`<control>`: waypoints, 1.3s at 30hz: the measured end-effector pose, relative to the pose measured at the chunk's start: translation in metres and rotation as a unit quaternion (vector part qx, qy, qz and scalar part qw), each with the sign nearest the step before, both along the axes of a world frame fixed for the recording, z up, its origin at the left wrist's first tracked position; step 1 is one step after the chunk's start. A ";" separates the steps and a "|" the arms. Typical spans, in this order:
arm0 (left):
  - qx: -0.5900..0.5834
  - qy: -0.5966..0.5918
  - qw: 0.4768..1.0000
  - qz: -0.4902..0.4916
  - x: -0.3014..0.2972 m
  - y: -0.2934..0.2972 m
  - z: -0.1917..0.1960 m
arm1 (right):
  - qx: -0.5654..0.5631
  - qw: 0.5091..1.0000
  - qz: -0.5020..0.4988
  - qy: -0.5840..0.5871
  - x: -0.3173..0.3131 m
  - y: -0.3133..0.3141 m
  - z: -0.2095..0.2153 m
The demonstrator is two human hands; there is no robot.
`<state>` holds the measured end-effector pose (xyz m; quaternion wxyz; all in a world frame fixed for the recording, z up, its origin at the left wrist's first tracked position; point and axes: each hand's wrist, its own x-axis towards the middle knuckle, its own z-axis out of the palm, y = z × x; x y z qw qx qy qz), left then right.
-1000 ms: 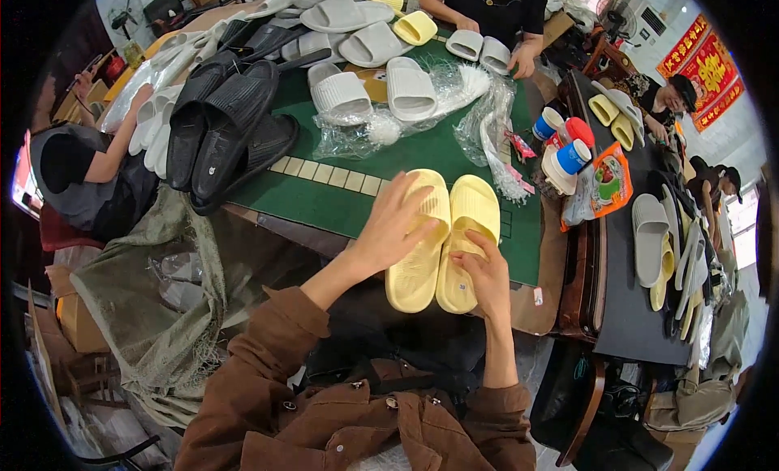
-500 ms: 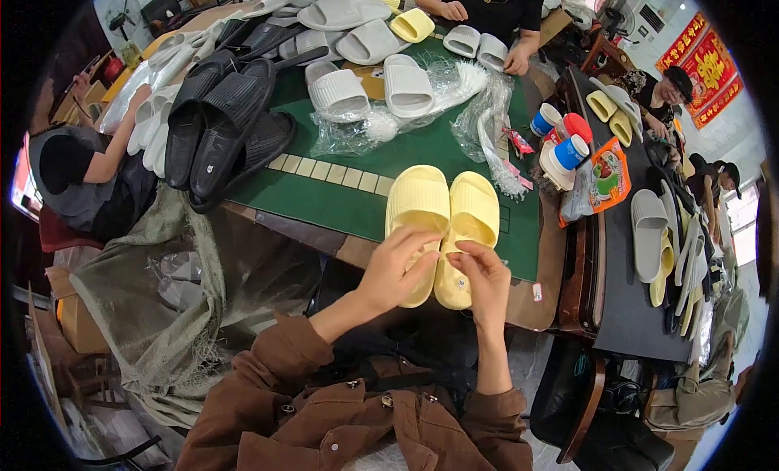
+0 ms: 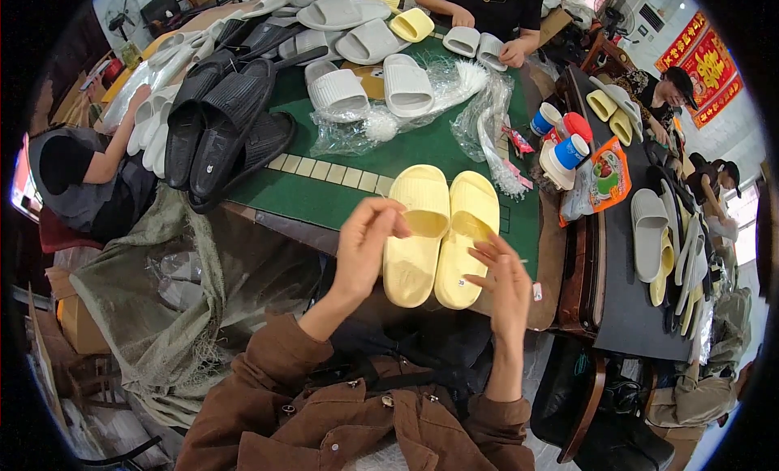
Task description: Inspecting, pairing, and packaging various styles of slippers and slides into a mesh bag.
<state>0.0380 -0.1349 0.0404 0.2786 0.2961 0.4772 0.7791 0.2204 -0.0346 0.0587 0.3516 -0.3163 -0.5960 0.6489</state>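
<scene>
A pair of yellow slide slippers lies side by side at the table's near edge, toes pointing away from me: the left slipper and the right slipper, which has a small round sticker at its heel. My left hand is just left of the pair, fingers loosely bent and apart, with nothing visible in it. Over the outer edge of the right slipper, my right hand is open with its fingers spread. Whether a fingertip touches that slipper, I cannot tell.
Black slides are piled at left, grey slides farther back. Clear plastic bags and white plastic strands lie beyond the pair. Blue-and-white cups and an orange packet stand at right. Co-workers sit around the tables.
My hands were together over the yellow slippers with fingertips pinched. They have since parted, the left moving left and the right moving slightly right, and the slippers' footbeds show more.
</scene>
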 end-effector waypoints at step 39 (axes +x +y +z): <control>-0.110 0.320 0.939 -0.061 0.037 0.015 -0.011 | 0.006 0.997 0.081 -0.014 -0.026 0.021 -0.029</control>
